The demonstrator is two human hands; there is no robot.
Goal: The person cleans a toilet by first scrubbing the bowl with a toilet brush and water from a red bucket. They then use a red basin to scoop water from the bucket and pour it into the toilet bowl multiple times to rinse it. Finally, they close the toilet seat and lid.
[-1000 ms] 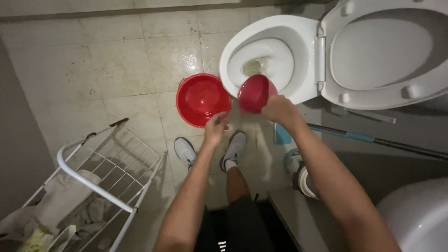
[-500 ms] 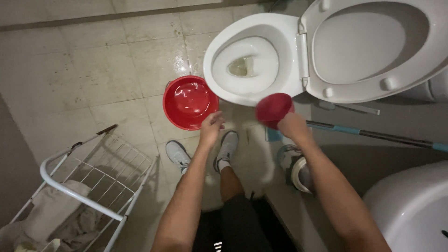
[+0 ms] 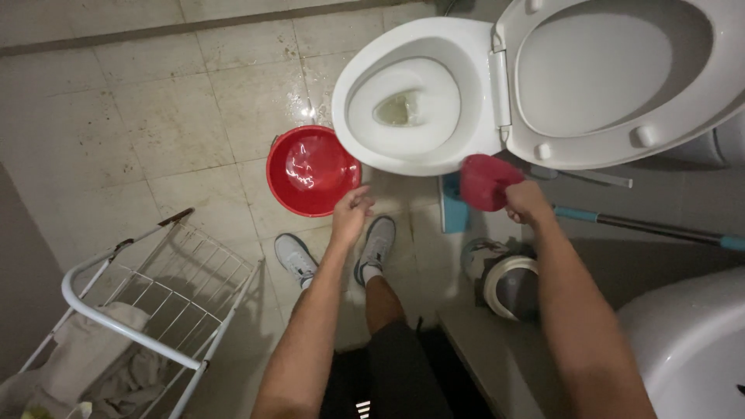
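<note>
At the far left a white wire laundry rack (image 3: 147, 310) stands on the tiled floor (image 3: 116, 116), with crumpled cloth (image 3: 93, 357) lying in it. To its right a red bucket (image 3: 312, 171) sits on the floor touching the front of the toilet bowl (image 3: 411, 101), water glinting inside, close enough to dip from. The left hand (image 3: 351, 217) hovers just beside the bucket's near rim, fingers loosely curled and holding nothing. Below it are two grey-white sneakers (image 3: 334, 252). Further right, the right hand (image 3: 526, 203) grips a small red scoop (image 3: 485, 182) tilted on its side just under the bowl's rim, beside the raised seat (image 3: 613, 77). A blue-handled mop (image 3: 621, 221) lies behind it, and a white basin (image 3: 691, 349) fills the right corner.
</note>
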